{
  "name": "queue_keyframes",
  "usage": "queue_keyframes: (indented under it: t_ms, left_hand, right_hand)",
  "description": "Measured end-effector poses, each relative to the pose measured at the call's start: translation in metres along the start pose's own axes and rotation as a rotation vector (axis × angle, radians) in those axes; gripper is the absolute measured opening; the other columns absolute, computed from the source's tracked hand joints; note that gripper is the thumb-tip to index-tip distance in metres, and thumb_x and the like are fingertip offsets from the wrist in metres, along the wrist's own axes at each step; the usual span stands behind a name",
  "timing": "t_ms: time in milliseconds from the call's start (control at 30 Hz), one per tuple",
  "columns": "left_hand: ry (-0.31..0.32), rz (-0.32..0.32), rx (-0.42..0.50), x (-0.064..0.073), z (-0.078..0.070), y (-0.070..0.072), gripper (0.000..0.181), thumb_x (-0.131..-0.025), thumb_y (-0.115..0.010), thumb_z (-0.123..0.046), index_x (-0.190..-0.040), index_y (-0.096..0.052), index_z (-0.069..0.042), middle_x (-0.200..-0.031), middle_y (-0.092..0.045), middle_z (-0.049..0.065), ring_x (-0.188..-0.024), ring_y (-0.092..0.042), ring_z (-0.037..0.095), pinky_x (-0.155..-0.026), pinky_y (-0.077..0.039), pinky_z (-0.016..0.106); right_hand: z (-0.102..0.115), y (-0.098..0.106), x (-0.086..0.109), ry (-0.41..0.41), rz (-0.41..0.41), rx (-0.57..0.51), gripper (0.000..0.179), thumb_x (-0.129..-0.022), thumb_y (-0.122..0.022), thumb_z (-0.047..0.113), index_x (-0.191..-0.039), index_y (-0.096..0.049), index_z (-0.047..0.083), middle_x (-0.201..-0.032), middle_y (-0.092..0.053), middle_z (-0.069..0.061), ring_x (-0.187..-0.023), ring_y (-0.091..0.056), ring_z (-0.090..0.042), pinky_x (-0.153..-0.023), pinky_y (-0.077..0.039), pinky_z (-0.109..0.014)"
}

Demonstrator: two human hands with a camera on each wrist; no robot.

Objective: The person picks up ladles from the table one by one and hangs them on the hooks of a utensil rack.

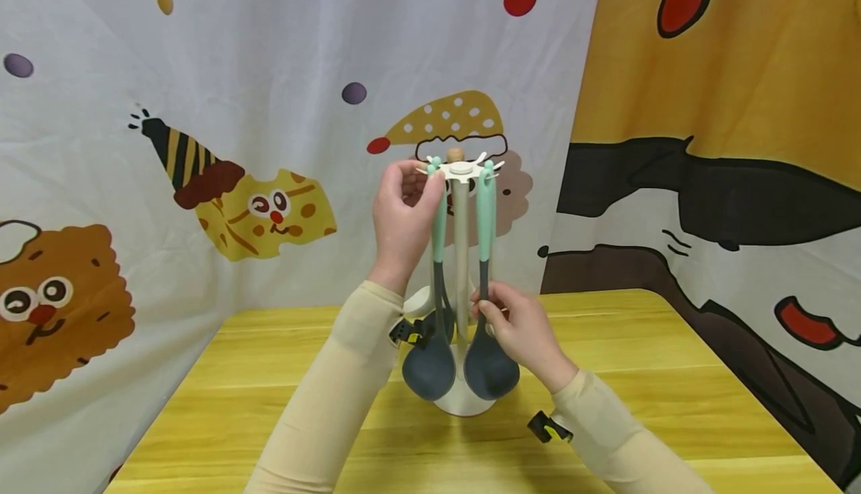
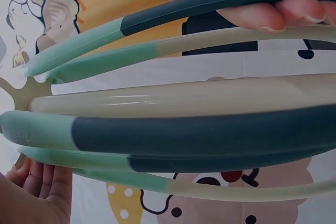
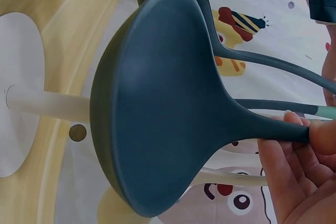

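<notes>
A cream utensil rack [image 1: 462, 255] carries hanging kitchen tools with mint handle tops. My left hand [image 1: 406, 214] is at the rack's top on the left, its thumb and fingers pinching around the mint top of the left dark blue ladle [image 1: 428, 368]; in the left wrist view that hand [image 2: 44, 192] is partly cut off, so the exact grip is hard to see. Lower down, my right hand [image 1: 521, 329] pinches the dark neck of the right ladle [image 1: 491, 368] between thumb and fingers. The right wrist view shows this ladle's bowl [image 3: 157, 103] close up.
Behind the ladles hang another dark tool [image 1: 441, 323] and a cream one [image 1: 418, 302]. The rack's round white base [image 1: 466, 403] stands on a wood-grain table [image 1: 605, 397]. A cartoon-printed cloth [image 1: 282, 68] hangs behind.
</notes>
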State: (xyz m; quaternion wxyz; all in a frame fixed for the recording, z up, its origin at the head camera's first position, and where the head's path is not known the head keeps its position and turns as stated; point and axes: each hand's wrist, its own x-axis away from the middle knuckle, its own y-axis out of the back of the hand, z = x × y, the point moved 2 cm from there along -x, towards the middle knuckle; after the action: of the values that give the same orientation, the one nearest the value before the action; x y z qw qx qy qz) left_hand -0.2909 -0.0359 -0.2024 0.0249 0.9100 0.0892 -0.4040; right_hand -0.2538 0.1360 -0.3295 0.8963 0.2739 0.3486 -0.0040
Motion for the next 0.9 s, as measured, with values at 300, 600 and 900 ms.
queue_keyframes:
  t_ms: [300, 600, 900]
  left_hand:
    - [-0.006, 0.0, 0.001, 0.0008, -0.001, 0.0001, 0.029, -0.093, -0.062, -0.024, -0.112, -0.057, -0.001, -0.101, -0.06, 0.009, -0.09, -0.058, 0.02, -0.081, -0.05, 0.032]
    - [-0.003, 0.005, 0.004, 0.0011, -0.0007, 0.0006, 0.031, -0.092, -0.063, -0.024, -0.112, -0.057, -0.001, -0.101, -0.06, 0.01, -0.091, -0.059, 0.02, -0.085, -0.05, 0.037]
    - [0.023, 0.007, 0.014, 0.0006, 0.0, 0.0018, 0.031, -0.093, -0.064, -0.024, -0.114, -0.058, -0.001, -0.103, -0.061, 0.009, -0.093, -0.059, 0.02, -0.086, -0.05, 0.037]
  right_hand:
    - [0.0008, -0.0006, -0.001, 0.018, 0.004, 0.006, 0.008, -0.094, -0.064, 0.0, -0.093, -0.068, 0.007, -0.082, -0.071, 0.001, -0.076, -0.067, -0.014, -0.064, -0.056, -0.029]
    - [0.0021, -0.0008, 0.0003, 0.011, 0.053, 0.014, 0.008, -0.093, -0.067, 0.001, -0.098, -0.068, 0.006, -0.088, -0.07, -0.001, -0.081, -0.068, -0.015, -0.068, -0.057, -0.029]
    - [0.0032, 0.0026, 0.007, 0.117, 0.038, 0.106, 0.025, -0.089, -0.072, 0.003, -0.113, -0.065, 0.002, -0.1, -0.067, -0.005, -0.091, -0.067, -0.02, -0.082, -0.056, -0.038]
